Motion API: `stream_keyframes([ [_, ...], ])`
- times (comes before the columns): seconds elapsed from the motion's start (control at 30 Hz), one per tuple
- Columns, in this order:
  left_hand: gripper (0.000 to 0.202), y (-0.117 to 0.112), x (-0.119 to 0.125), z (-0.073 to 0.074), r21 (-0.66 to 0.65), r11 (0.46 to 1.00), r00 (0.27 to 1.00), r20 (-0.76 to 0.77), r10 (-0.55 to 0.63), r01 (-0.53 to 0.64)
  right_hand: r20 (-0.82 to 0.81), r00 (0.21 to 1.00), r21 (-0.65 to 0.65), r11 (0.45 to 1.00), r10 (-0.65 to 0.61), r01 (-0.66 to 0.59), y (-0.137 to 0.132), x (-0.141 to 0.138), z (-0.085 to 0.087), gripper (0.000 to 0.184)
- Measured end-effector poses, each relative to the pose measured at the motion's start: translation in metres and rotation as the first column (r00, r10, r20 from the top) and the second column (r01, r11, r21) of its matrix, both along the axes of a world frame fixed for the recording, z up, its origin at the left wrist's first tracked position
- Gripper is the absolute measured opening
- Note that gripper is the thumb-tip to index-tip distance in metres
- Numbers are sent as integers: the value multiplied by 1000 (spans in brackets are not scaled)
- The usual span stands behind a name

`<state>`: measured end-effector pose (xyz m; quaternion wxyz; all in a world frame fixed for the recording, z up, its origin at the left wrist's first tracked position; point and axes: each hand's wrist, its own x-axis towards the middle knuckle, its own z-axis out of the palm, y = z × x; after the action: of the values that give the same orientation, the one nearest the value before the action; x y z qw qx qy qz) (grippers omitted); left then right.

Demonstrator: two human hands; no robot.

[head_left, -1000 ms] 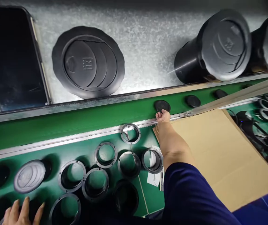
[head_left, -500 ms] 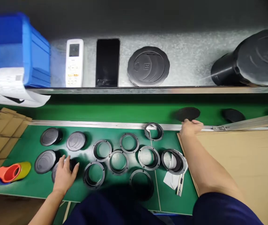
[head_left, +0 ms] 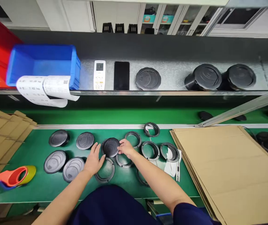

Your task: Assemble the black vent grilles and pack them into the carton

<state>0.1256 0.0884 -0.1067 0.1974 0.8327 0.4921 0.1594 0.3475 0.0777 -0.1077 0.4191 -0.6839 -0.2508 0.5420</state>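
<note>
Green bench top fills the middle of the head view, with flat cardboard sheets on the right. A moment ago the two hands were far apart. Now they have come together on a black round cap, which is over two black rings. The right hand pinches the cap's edge. The left hand is open, its fingertips at the rim, and it is hard to tell if it grips. Four more black caps lie to the left.
</note>
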Motion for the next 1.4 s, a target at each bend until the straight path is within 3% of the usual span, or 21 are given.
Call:
stream_keyframes([
  [0.13, 60, 8, -6, -3, -17, 999, 1000, 5, -27, 27, 175, 984, -39, 999, 13, -6, 3, -26, -5, 29],
  [0.27, 62, 23, -1, 1, 10, 998, 996, -53, -67, 67, 367, 930, -9, 1000, 18, -16, -2, -37, 3, 27],
  [0.47, 62, 40, 46, 28, 201, 970, 988, -90, -122, 138, 526, 846, 98, 995, -82, 35, -43, -20, 22, 27],
  [0.53, 62, 41, 63, 28, 284, 946, 987, -74, -141, 157, 540, 832, 126, 989, -129, 71, -65, -12, 25, 27],
  [0.63, 61, 42, 77, 9, 284, 935, 977, -101, -191, 212, 536, 822, 141, 981, -191, 136, -100, -4, 28, 28],
  [0.8, 59, 50, 80, -33, 49, 958, 946, -182, -269, 282, 509, 825, 143, 969, -246, 201, -146, -4, 28, 25],
  [0.93, 59, 54, 79, -29, 40, 969, 962, -135, -237, 245, 505, 845, 111, 984, -175, 137, -157, -12, 27, 25],
  [1.03, 58, 56, 56, -14, 100, 984, 985, -107, -137, 147, 491, 869, 87, 996, -51, 9, -151, -24, 25, 24],
  [1.17, 54, 49, -18, -1, 169, 984, 998, -38, 55, -47, 471, 872, 95, 975, 131, -199, -133, -45, 21, 22],
  [1.3, 68, 15, -94, -5, 157, 959, 952, -158, 261, -236, 417, 858, 100, 924, 298, -369, -115, -68, 17, 21],
  [1.4, 90, -12, -120, -13, 62, 940, 896, -288, 337, -334, 404, 828, 111, 877, 389, -467, -106, -81, 15, 20],
])
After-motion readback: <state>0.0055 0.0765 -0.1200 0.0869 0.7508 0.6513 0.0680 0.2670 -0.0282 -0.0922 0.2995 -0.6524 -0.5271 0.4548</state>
